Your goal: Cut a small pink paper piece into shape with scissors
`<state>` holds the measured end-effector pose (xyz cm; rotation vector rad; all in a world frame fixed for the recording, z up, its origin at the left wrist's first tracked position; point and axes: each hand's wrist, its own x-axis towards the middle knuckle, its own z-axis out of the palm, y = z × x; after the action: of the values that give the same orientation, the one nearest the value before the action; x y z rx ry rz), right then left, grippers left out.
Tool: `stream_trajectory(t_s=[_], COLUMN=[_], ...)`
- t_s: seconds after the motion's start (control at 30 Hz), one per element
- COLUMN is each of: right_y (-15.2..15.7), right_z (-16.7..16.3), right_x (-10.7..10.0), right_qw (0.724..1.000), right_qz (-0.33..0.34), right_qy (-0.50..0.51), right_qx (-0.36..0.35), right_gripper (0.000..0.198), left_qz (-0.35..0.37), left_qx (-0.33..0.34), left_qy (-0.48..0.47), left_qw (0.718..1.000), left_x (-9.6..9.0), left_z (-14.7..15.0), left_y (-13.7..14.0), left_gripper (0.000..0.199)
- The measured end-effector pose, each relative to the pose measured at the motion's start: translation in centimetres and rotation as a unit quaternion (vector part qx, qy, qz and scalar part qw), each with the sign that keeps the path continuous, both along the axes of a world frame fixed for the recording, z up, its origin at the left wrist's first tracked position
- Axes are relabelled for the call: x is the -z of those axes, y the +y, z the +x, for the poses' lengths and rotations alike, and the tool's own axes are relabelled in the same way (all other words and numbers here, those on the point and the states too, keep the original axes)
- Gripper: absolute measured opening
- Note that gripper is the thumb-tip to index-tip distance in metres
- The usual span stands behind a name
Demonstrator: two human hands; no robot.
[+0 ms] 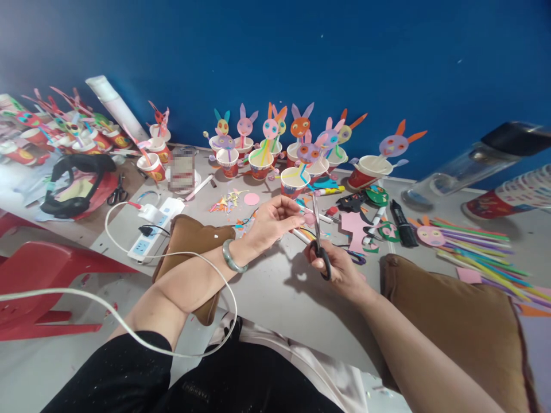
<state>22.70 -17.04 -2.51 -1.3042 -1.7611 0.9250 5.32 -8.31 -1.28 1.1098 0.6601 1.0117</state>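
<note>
My right hand (338, 267) has its fingers through the black handles of a pair of scissors (317, 221), blades pointing up and away. Just left of the blades, my left hand (275, 222) pinches a small pink paper piece (309, 219) at its fingertips. A pink paper circle (251, 199) and a heap of coloured paper scraps (226, 202) lie beyond my left hand. Right of the scissors is a cut pink paper sheet (353, 229). Behind both hands stands a paper cup (295, 182) bearing a paper rabbit figure (308, 152).
Several more cups with rabbit figures line the blue wall. On the right are a black marker (402, 223), coloured strips (477, 241), a clear bottle (465, 163) and a brown cushion (451, 321). On the left, a white cable (224, 281) from a power strip (157, 229) loops over my left forearm.
</note>
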Motion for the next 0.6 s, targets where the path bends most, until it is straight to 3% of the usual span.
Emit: stream_trajectory(t_s=[0.6], right_y=[0.16], right_z=[0.09], right_x=[-0.25], right_qw=[1.0], right_qz=[0.004], right_qy=[-0.014], right_qx=[-0.009], right_gripper=[0.069], left_qz=[0.007], left_qx=[0.003], left_qy=[-0.017], left_qw=[1.0], left_x=[-0.29], left_z=[-0.19], left_y=[0.16], left_gripper=[0.031])
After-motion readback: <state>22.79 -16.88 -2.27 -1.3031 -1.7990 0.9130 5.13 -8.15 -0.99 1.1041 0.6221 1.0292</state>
